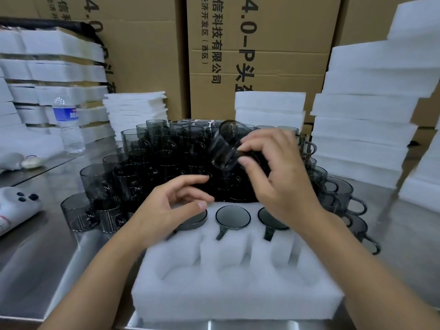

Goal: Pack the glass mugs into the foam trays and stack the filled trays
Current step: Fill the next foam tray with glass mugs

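right hand (281,172) pinches a tilted smoky grey glass mug (225,145); left hand (171,206) hovers spread over the white foam tray (238,298). a loose pinch could drop it onto the mugs below.

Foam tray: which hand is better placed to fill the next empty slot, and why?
Right. The right hand holds a tilted glass mug in the air beyond the foam tray, whose near slots are empty. The left hand is open and holds nothing.
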The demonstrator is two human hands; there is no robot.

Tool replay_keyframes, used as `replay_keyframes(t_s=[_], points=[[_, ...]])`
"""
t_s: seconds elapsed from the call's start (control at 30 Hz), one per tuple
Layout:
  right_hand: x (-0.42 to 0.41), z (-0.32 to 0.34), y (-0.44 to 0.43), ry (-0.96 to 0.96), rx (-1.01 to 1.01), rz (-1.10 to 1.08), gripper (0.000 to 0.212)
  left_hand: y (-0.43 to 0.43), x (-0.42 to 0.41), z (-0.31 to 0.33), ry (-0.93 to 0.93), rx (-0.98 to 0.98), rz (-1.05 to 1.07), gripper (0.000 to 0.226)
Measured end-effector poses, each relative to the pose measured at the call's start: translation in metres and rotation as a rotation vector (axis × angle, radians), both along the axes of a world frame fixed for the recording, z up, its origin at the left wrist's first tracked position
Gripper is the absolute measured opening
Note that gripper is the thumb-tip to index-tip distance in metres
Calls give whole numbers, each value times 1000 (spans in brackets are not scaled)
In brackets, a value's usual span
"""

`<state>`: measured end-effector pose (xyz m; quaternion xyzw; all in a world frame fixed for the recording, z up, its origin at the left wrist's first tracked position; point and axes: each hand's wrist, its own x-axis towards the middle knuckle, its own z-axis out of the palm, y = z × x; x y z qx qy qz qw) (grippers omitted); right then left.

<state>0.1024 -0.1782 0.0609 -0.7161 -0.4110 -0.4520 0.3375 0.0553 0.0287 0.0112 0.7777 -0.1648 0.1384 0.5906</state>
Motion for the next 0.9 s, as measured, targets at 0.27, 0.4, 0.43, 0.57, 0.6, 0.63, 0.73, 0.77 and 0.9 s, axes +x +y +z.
replay_keyframes(t_s=[0.27,0.4,0.43,0.57,0.6,0.63,0.73,0.77,0.9], points=[[-3,-16,7,478,-115,257,11,-2,3,0,-20,-38,4,55],[-6,-18,7,480,-197,283,12,-1,3,-2,-19,-53,-13,58],[-6,-17,7,483,-195,288,13,-1,3,-2,-31,-54,-18,56],[-10,-16,6,508,-197,284,16,0,2,0,-56,-69,-16,36],[-11,-16,6,512,-199,288,18,0,2,1,-59,-63,-8,34],[-11,-15,6,513,-200,297,22,0,1,1,-63,-58,-1,33],[-12,-15,6,532,-189,335,46,-2,0,3,-65,-77,-14,40],[-11,-16,6,539,-187,341,53,-2,1,3,-58,-92,-29,42],[-10,-18,6,536,-185,313,63,-2,2,2,-24,-155,-87,47]])
